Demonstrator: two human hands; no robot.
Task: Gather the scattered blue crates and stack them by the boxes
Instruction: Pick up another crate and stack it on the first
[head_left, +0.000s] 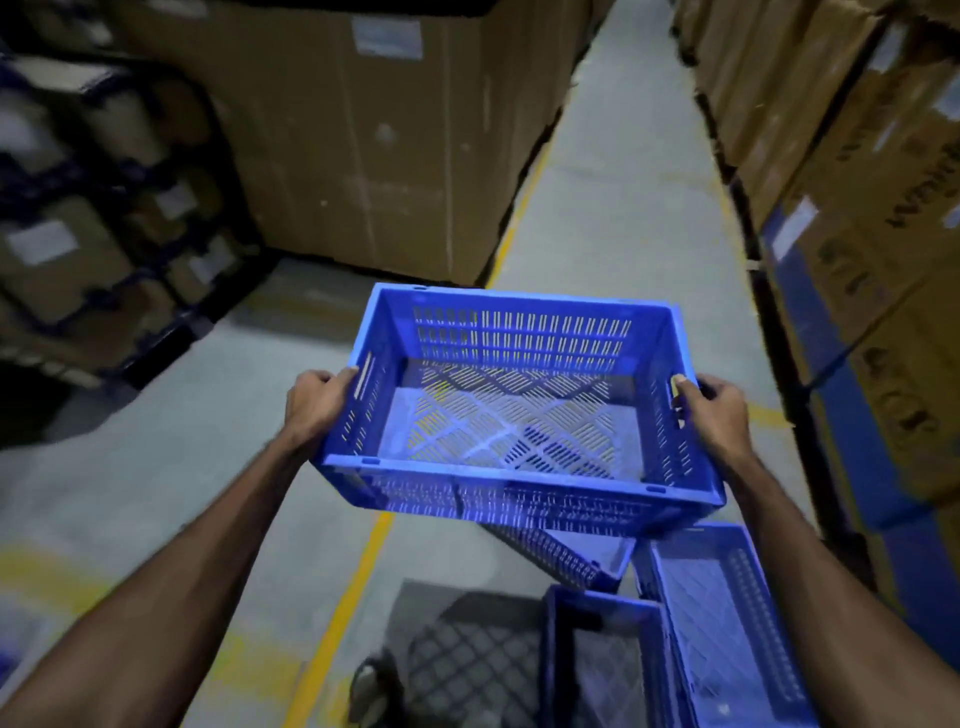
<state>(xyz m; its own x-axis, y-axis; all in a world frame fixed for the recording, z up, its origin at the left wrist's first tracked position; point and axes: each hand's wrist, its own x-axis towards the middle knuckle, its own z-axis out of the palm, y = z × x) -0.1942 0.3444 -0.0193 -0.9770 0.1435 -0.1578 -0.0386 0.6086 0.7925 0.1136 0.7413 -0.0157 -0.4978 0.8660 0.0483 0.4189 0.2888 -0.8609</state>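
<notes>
I hold an empty blue slotted crate (519, 322) in the air in front of me, tilted slightly. My left hand (317, 400) grips its left side wall at the handle slot. My right hand (714, 410) grips the right side wall, thumb hooked through the handle slot. Below the held crate, more blue crates lie on the floor: one tipped crate (571, 558) right under it, one open crate (722, 618) at the lower right, and another (597, 660) near the bottom edge.
Tall cardboard boxes (374, 140) stand ahead on the left, and more boxes (857, 171) line the right side of a grey aisle. A yellow floor line (353, 582) runs along the aisle. Racks with packed goods (78, 234) fill the far left. A foot (371, 686) shows below.
</notes>
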